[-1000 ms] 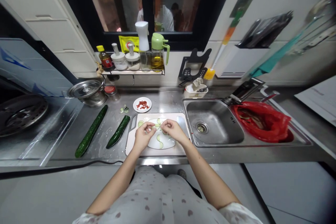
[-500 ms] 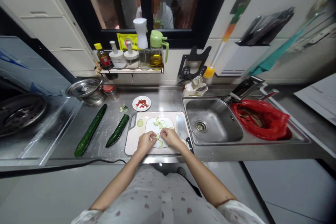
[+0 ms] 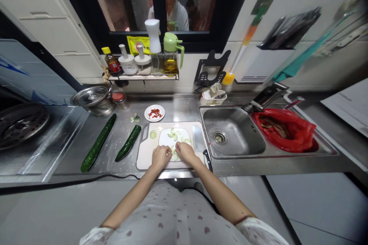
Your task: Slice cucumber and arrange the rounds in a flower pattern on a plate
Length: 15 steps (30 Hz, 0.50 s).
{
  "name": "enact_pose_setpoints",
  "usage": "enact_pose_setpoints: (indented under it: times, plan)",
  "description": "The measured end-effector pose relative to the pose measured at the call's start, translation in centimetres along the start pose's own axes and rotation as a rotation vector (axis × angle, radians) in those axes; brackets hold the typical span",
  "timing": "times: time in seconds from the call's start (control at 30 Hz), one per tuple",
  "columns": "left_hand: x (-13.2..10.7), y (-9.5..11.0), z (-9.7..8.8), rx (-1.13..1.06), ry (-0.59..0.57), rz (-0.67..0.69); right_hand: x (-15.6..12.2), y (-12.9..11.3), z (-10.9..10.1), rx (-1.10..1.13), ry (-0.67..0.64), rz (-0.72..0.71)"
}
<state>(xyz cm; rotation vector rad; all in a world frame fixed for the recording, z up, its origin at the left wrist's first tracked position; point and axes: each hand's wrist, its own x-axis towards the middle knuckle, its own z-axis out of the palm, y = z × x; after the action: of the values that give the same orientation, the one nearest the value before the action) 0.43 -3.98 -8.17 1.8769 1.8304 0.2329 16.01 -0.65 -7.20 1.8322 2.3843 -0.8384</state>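
A white plate [image 3: 164, 138] lies on the pale cutting board [image 3: 145, 157], with several thin cucumber slices [image 3: 173, 134] laid on it in small fan groups. Over the plate's near left part, my left hand [image 3: 161, 157] is closed, its fingertips pinched at a cucumber slice. My right hand [image 3: 185, 152] is also closed, thumb and finger together at the near group; whatever they hold is too small to make out. A round stack of cucumber slices [image 3: 153, 134] sits on the board's left. To the right rests a kitchen knife [image 3: 198, 138], its black handle toward me.
Left of the board lie a cut cucumber [image 3: 128, 144] and a long whole cucumber [image 3: 99, 143]. Behind it stand a small dish of chopped red pieces [image 3: 154, 113] and cucumber ends [image 3: 134, 118]. A sink [image 3: 234, 132] and red bag [image 3: 284, 130] are on the right; a condiment shelf [image 3: 143, 77] hangs behind.
My left hand has turned slightly and its fingers are more curled in. My right hand has shifted a little down and left, uncovering more of the slices at the plate's right.
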Motion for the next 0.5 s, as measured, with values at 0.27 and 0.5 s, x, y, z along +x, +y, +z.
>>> enact_pose_setpoints:
  times: [0.27,0.5]
  plan:
    - [-0.06,-0.02,-0.08,0.026,-0.031,-0.016,0.06,-0.23,0.23,-0.099,-0.02,-0.02]
    - [0.58,0.52,-0.02,0.007,-0.001,-0.023,-0.12,-0.4,-0.01,-0.101,-0.023,-0.034]
